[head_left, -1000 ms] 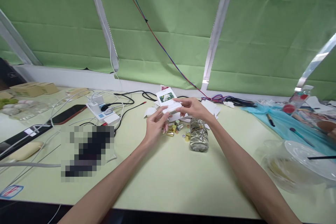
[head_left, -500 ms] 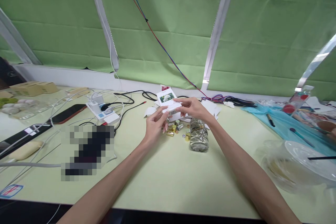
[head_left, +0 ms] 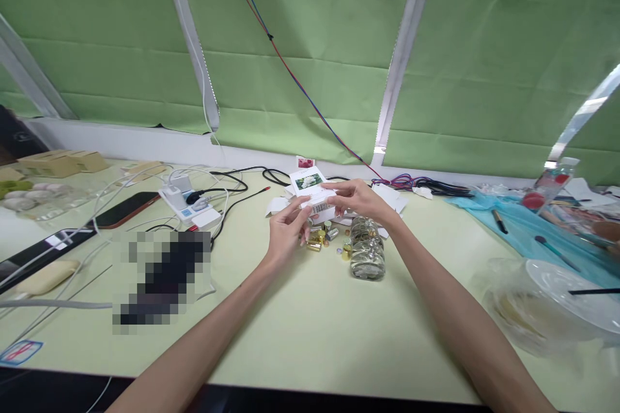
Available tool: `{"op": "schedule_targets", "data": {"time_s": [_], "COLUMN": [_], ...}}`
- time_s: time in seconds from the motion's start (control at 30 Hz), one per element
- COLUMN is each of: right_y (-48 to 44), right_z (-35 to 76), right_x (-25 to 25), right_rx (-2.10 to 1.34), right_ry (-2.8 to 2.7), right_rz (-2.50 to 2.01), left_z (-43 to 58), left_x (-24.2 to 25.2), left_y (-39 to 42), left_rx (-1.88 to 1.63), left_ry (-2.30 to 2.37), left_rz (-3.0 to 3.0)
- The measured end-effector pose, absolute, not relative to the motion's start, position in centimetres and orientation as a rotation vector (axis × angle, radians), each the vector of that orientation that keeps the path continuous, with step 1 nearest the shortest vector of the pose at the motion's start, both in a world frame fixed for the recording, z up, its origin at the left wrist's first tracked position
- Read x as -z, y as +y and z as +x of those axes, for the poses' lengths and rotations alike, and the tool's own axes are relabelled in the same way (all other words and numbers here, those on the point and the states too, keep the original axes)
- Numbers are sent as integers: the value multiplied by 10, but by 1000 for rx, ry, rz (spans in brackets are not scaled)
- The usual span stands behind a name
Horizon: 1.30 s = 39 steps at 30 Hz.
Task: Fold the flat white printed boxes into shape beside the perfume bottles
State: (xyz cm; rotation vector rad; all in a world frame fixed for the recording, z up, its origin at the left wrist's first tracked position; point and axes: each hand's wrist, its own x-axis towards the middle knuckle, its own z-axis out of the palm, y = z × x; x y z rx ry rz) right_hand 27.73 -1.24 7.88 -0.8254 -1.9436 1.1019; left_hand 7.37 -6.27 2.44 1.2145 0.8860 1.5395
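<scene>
Between both hands is a small white printed carton [head_left: 309, 180] with a white-flower picture at its top and a barcode lower down. My left hand [head_left: 287, 232] pinches its lower left side between thumb and fingers. On its right side, my right hand [head_left: 356, 199] grips it with closed fingertips. Below the hands lie several small gold and silver caps [head_left: 314, 244], partly covered by my left fingers. A clear glass jar [head_left: 367, 251] lies on its side below my right wrist. Behind the carton, other white paper pieces [head_left: 387, 197] and a pink-flower card [head_left: 305, 162] partly show.
A white power strip [head_left: 191, 206] with tangled cables, phones [head_left: 126, 209] and a blurred-out dark patch are on the left. On the right are a blue plastic sheet [head_left: 511, 222] with brushes [head_left: 557, 253], a lidded plastic tub [head_left: 574, 293] and a bottle [head_left: 557, 184].
Almost nothing differs. The carton has tilted very slightly in my fingers, and both hands stay in nearly the same place.
</scene>
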Motion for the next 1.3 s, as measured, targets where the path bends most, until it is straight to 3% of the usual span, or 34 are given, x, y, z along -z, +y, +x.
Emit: {"op": "schedule_targets", "data": {"time_s": [0.33,0.8,1.3], "right_y": [-8,-16,-31], "right_z": [285,279,260], "right_x": [-80,-90,-89], "right_rx": [-1055,-1047,-732], "right_ry": [-1950,-1864,-1926], "right_rz": [-886,-806,-896], "left_z": [76,75,67], "left_x": [-23,-6,7], "left_y": [-66,-63,-56], "left_rx": [-1597,-1654,-1339], "left_ry": [931,923,1100], "left_rz": [1367,2110,2879]}}
